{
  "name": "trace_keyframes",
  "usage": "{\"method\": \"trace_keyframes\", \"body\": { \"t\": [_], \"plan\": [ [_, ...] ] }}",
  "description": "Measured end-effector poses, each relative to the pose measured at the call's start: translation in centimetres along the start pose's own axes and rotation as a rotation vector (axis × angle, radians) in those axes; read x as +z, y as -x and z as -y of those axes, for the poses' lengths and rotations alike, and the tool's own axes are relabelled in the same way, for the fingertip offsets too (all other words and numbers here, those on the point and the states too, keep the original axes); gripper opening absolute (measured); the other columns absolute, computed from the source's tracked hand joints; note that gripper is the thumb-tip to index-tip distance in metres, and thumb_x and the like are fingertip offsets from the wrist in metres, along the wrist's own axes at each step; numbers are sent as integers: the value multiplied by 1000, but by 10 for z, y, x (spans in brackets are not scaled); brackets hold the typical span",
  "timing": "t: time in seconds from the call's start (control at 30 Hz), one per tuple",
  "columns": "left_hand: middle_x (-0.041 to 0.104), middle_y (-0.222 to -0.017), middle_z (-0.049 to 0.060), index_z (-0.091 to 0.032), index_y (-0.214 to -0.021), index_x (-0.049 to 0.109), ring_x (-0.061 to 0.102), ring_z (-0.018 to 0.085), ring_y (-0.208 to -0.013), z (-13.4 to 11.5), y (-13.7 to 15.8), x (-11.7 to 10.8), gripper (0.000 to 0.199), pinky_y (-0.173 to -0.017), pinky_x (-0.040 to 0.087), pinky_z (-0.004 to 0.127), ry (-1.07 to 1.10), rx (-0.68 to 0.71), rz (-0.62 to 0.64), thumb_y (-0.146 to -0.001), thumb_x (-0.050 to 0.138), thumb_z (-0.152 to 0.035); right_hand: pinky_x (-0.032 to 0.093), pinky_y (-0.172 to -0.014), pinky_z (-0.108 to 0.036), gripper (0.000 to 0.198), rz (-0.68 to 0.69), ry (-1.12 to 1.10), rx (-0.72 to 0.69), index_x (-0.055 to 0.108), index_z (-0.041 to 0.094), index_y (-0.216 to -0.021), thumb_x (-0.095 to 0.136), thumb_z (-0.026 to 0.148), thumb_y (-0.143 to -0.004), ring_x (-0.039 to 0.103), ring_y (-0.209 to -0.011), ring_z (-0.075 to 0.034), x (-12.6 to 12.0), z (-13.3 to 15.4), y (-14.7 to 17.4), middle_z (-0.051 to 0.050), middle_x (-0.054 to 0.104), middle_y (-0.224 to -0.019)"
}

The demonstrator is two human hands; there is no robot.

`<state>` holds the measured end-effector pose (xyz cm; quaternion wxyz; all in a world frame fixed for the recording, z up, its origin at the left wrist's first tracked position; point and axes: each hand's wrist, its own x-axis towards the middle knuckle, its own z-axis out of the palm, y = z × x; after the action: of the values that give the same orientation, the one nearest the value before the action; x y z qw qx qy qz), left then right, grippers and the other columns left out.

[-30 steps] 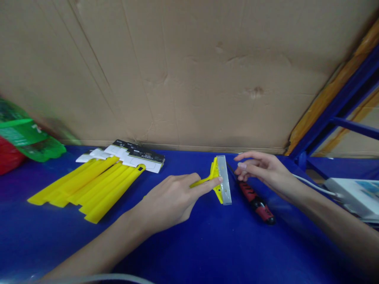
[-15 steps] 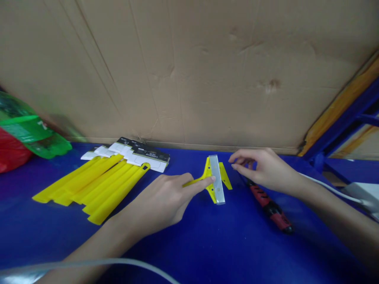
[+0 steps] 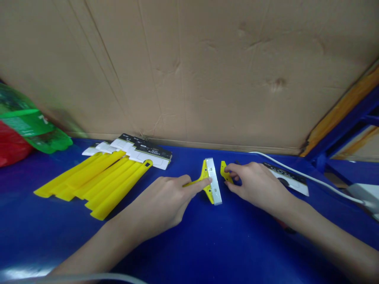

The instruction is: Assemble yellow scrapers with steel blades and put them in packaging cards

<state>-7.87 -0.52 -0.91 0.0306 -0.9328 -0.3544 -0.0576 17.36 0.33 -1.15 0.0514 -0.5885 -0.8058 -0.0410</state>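
Over the blue surface (image 3: 189, 252), between the two hands, a yellow scraper (image 3: 204, 170) points its metal blade (image 3: 217, 193) rightward, the blade running lengthwise away from the person. Just right of it, apart and roughly parallel, is a small yellow plate (image 3: 223, 169), nearer the right hand (image 3: 253, 181), whose thumb and finger are pinched on it. The left hand (image 3: 168, 201) is closed around the scraper's handle, forefinger touching the blade. Farther left lie yellow handles (image 3: 109, 193).

There are two hands (image 3: 170, 200), one blade (image 3: 216, 191), one yellow plate (image 3: 223, 167), one bottle (image 3: 28, 122).
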Motion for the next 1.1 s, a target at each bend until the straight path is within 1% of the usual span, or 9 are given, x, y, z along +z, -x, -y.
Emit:
{"method": "trace_keyframes", "body": {
  "t": [0.13,0.23,0.3,0.43,0.57,0.7,0.83,0.97,1.1],
  "plan": [
    [70,-93,3,-32,-154,51,68,17,-68,0,1,1,55,-62,52,28,-8,17,-13,-102,50,-12,51,-62,-37,30,13,151,-15,77,16,-112,60,12,-88,79,-73,-32,-2,7,3,-13,81,-81],
    [70,-93,3,-31,-154,51,68,16,-69,0,2,3,55,-63,52,27,2,21,-25,-103,49,-12,50,-61,-35,37,9,28,40,77,16,-110,60,4,-78,78,-74,-31,-2,7,3,-14,81,-85],
    [69,-92,2,-32,-154,51,67,16,-68,0,2,3,55,-63,52,26,15,20,-25,-103,49,-12,49,-59,-33,28,16,-93,70,76,18,-96,63,6,-76,76,-72,-27,-1,2,2,-10,80,-81],
    [68,-91,2,-32,-153,53,66,15,-67,1,2,2,55,-63,52,24,33,23,-42,-102,49,-12,45,-52,-27,9,4,-560,105,61,24,-77,65,16,-75,69,-60,-19,-5,-10,-2,-1,75,-68],
    [68,-91,2,-32,-152,53,66,15,-68,1,2,3,54,-64,52,25,38,28,-39,-102,49,-12,41,-49,-24,16,125,-1145,163,52,23,-74,66,17,-70,62,-57,-13,-17,-20,-3,-2,77,-76],
    [68,-93,1,-34,-155,49,68,18,-69,1,2,6,56,-63,52,30,42,35,-26,-103,50,-12,39,-47,-21,30,177,-1382,98,54,21,-73,83,21,-70,54,-50,-7,-25,-24,0,6,65,-62],
    [65,-90,-1,-33,-154,48,67,18,-65,1,3,7,56,-59,50,30,37,63,-66,-103,50,-12,48,-54,-23,31,241,-1438,6,63,21,-92,87,31,-76,60,-53,-9,-25,-18,1,5,70,-65],
    [66,-89,0,-30,-151,52,66,18,-64,0,3,7,54,-57,49,30,15,98,-151,-101,51,-10,53,-62,-25,67,176,-1448,45,49,24,-131,87,31,-76,68,-61,-13,-19,-9,1,5,75,-69],
    [67,-90,0,-28,-150,52,67,19,-67,1,1,9,53,-58,51,31,31,113,-176,-101,53,-9,53,-60,-24,77,213,-1421,31,46,22,-136,90,31,-73,67,-59,-13,-15,-7,2,6,73,-67]
  ]
}}
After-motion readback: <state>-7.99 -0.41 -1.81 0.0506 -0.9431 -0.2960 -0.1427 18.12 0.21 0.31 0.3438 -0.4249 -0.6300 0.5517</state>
